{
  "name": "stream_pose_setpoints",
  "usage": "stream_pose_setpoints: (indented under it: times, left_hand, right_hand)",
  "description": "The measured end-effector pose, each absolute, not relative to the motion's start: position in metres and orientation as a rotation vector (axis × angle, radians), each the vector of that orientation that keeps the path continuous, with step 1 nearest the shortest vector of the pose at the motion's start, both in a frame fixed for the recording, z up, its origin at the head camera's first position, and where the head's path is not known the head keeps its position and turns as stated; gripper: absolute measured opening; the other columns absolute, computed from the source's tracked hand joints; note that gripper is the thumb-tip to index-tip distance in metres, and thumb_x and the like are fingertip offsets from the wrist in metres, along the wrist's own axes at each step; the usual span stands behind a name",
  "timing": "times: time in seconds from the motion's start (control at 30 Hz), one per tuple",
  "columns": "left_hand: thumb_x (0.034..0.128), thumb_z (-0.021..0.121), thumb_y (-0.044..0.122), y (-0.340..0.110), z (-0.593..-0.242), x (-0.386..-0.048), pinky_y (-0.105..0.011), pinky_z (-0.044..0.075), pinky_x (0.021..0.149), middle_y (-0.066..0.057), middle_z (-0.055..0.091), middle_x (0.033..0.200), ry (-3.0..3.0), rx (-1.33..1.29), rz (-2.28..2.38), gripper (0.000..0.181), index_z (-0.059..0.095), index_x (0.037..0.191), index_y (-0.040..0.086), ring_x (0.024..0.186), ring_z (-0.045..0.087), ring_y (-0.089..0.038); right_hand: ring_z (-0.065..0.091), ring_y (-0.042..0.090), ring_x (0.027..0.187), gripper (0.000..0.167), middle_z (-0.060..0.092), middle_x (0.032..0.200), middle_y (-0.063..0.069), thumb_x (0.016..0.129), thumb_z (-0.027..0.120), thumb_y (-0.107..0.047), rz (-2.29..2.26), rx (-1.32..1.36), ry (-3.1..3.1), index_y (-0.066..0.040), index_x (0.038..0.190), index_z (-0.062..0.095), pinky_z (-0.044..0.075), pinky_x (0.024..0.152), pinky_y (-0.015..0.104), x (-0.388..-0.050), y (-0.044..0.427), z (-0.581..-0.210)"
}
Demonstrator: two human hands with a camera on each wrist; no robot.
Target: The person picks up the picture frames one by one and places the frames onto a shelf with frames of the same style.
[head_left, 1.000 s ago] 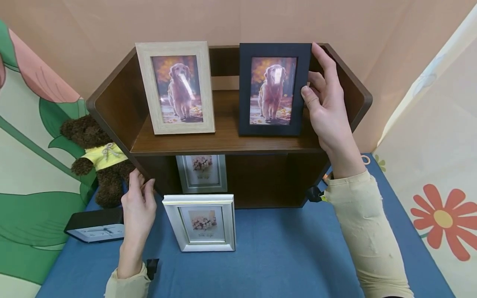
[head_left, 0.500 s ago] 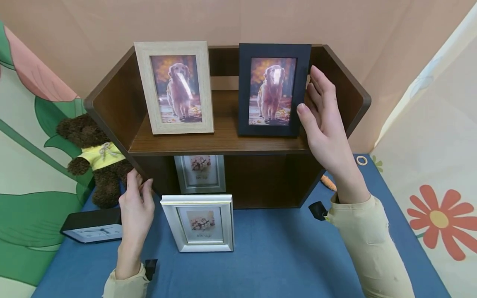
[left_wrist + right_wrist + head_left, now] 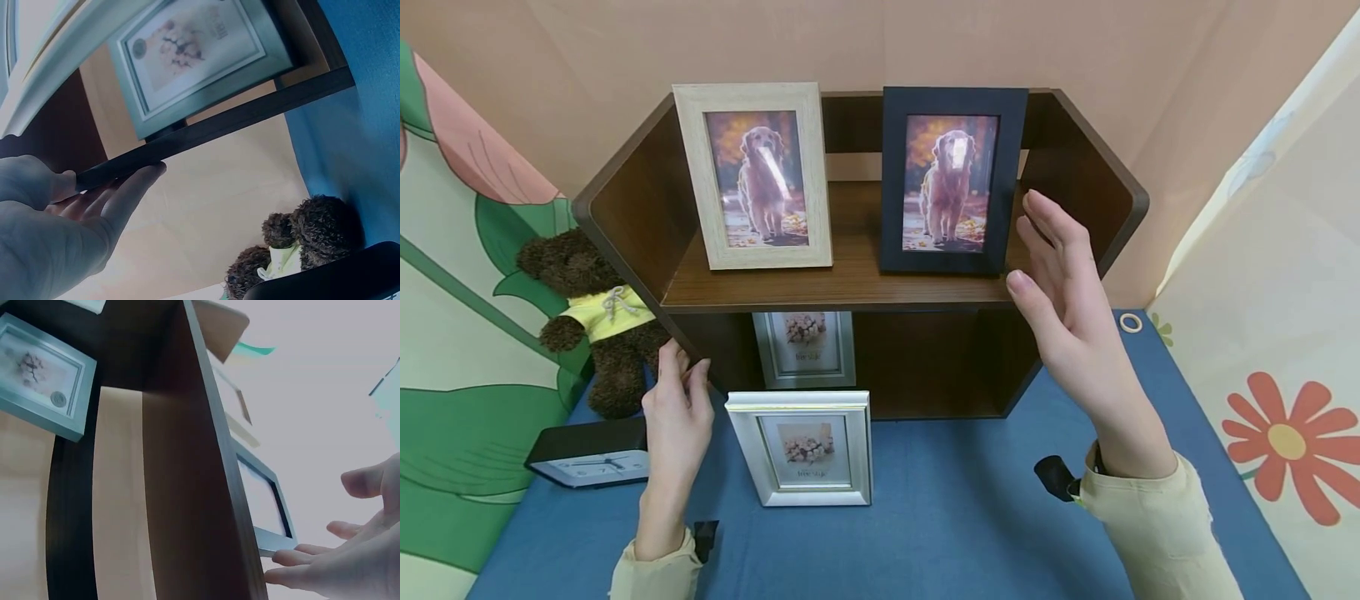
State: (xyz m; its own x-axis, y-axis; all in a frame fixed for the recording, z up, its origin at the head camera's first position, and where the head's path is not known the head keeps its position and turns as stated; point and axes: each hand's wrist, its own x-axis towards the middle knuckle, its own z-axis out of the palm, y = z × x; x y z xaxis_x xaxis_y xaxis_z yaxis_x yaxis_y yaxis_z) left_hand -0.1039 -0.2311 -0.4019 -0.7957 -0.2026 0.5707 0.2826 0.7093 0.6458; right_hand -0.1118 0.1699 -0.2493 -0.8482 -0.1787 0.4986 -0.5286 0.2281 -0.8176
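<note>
In the head view the black frame [image 3: 955, 262] stands on the upper board of the brown shelf unit [image 3: 850, 287], right of the cream frame [image 3: 767, 260]; of the two hands, the right hand [image 3: 1071, 308] is wide, thumb and fingers apart, near the black frame's lower right side; the right wrist view shows its fingers extended by the side panel's front edge, though I cannot tell whether they touch it.

The left hand [image 3: 676, 417] holds the shelf unit's left side; the head view hides its grip, while the left wrist view shows thumb and fingers on opposite faces of the panel; one silver frame [image 3: 805, 354] stands in the lower compartment, another, the front frame [image 3: 811, 493], on the blue tabletop [image 3: 940, 517]; the bear [image 3: 606, 317] and clock [image 3: 598, 468] are left of the unit; only the head view shows the pale ring [image 3: 1131, 322].
</note>
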Motion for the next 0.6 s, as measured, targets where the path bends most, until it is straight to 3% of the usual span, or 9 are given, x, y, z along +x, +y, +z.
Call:
stream_pose_setpoints:
  times: [0.23,0.6]
  left_hand:
    - [0.1061,0.056,-0.011,-0.231,-0.401,-0.103,-0.063,0.053,0.092,-0.031,0.065,0.139,-2.286,-0.049,-1.002,0.040,0.049,0.145,-0.010,0.120,0.067,-0.050]
    - [0.1060,0.056,-0.011,-0.231,-0.401,-0.104,-0.064,0.053,0.093,-0.032,0.064,0.138,-2.288,-0.054,-1.006,0.039,0.049,0.144,-0.011,0.122,0.066,-0.050]
  right_hand:
    - [0.029,0.029,0.159,0.065,0.031,0.171,-0.002,0.107,0.051,0.005,1.691,0.710,-2.166,-0.009,0.166,0.029,0.029,0.125,0.029,-0.094,0.172,-0.261]
    - [0.034,0.037,0.156,0.073,0.028,0.172,0.016,0.100,0.049,0.016,1.790,0.817,-2.072,-0.010,0.165,0.027,0.030,0.126,0.033,-0.075,0.161,-0.288]
